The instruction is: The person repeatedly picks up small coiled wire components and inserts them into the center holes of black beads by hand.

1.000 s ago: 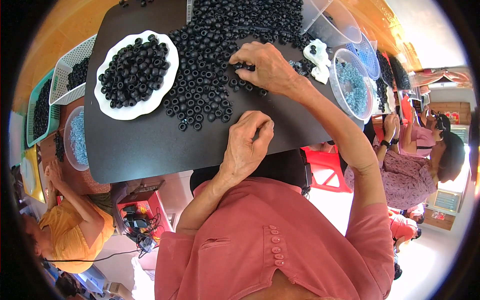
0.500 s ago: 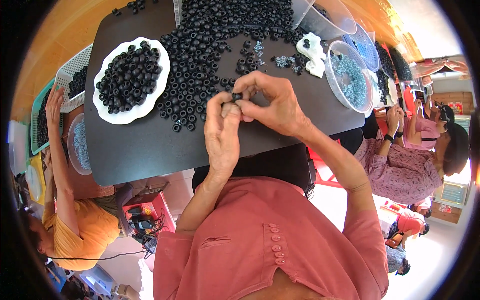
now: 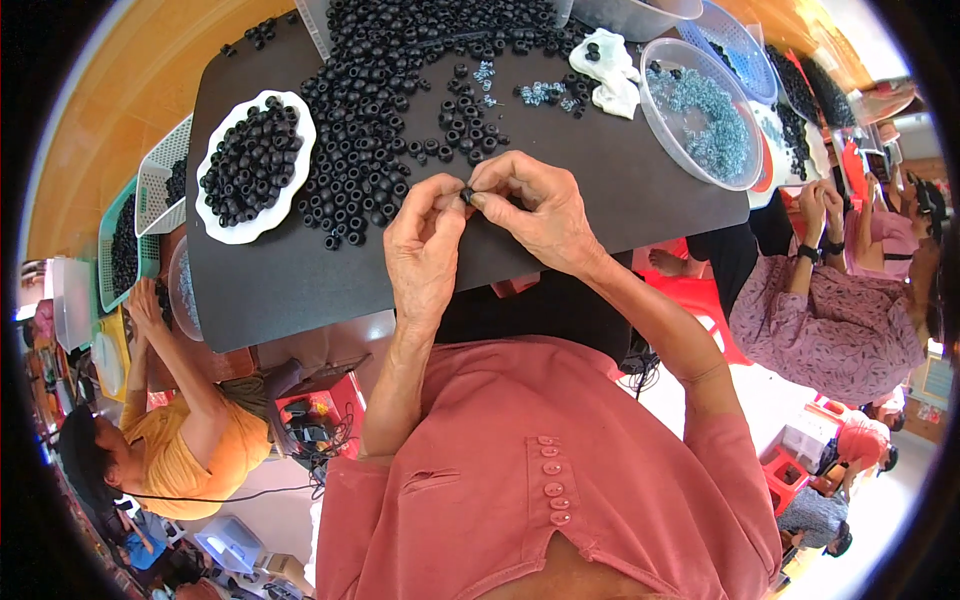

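My left hand (image 3: 424, 245) and my right hand (image 3: 535, 208) meet over the near part of the dark table, fingertips together. Between them is one small black round piece (image 3: 467, 195), pinched by the right thumb and forefinger, with the left fingertips closed against it. Beyond my hands, many black hollow, bead-like pieces (image 3: 352, 150) spread over the table (image 3: 290, 300). A white scalloped plate (image 3: 306, 150) on the left carries a heap of the same pieces. Small clear bluish plastic parts (image 3: 541, 93) lie loose farther back.
At the right edge stands a clear tub (image 3: 752, 160) of bluish parts, beside a white crumpled cloth (image 3: 615, 97) and a blue basket (image 3: 758, 80). Left of the table are a white basket (image 3: 150, 205) and a green basket (image 3: 107, 270). Co-workers sit on both sides.
My view has shifted, so the table's contents appear higher. My fingers have rearranged round the black piece. The co-worker on the left has lowered a raised hand.
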Motion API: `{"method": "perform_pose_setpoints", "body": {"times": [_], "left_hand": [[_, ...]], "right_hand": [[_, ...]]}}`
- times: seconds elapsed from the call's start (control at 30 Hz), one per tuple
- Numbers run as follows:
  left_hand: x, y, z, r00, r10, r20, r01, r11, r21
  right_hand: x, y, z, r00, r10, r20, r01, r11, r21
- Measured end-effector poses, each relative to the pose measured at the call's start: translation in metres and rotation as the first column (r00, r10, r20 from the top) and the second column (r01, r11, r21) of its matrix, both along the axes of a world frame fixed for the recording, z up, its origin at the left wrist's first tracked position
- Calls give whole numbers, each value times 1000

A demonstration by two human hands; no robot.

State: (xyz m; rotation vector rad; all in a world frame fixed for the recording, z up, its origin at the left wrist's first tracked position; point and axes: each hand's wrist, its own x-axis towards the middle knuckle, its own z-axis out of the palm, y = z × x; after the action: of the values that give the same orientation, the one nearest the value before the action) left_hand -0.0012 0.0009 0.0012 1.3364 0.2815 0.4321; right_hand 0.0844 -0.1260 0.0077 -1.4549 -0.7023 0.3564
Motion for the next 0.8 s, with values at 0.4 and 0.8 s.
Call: {"method": "perform_pose_setpoints", "body": {"times": [0.4,0.8], "left_hand": [[0,-8,0,996,87,-5,-83,964,251],[-1,-9,0,995,100,-14,-86,916,391]], "right_hand": [[1,-1,-4,998,3,57,2,997,-75],[0,0,-1,998,-64,12,65,994,-84]]}}
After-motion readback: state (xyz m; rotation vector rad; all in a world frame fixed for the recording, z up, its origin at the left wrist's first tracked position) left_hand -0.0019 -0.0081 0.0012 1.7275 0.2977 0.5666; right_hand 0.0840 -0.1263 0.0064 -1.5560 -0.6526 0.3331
